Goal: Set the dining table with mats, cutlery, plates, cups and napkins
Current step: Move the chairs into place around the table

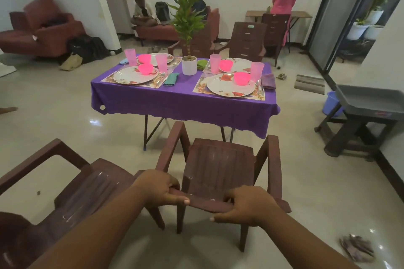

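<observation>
Both of your hands grip the top rail of the brown moulded plastic armchair directly before you: your left hand curls over the rail's left end with its thumb lying along the near face, and your right hand closes over the right part of the rail, thumb pointing left beneath it. The chair stands on the pale glossy floor, its seat facing the surface, which lies beyond your hands and well apart from them. That surface is covered by a purple tablecloth and carries four settings. At the near left, a round floral plate rests on a patterned mat, with a pink plastic bowl on the plate and a folded teal napkin just to the right. At the near right, a second floral plate holds another pink bowl; a translucent pink tumbler stands behind it and a folded purple napkin lies to the right, beside cutlery. Two similar settings lie along the far edge. A white pot holding a tall green plant stands at the centre, with a green napkin just beside it. A second brown plastic armchair stands to the left of your left hand.
</observation>
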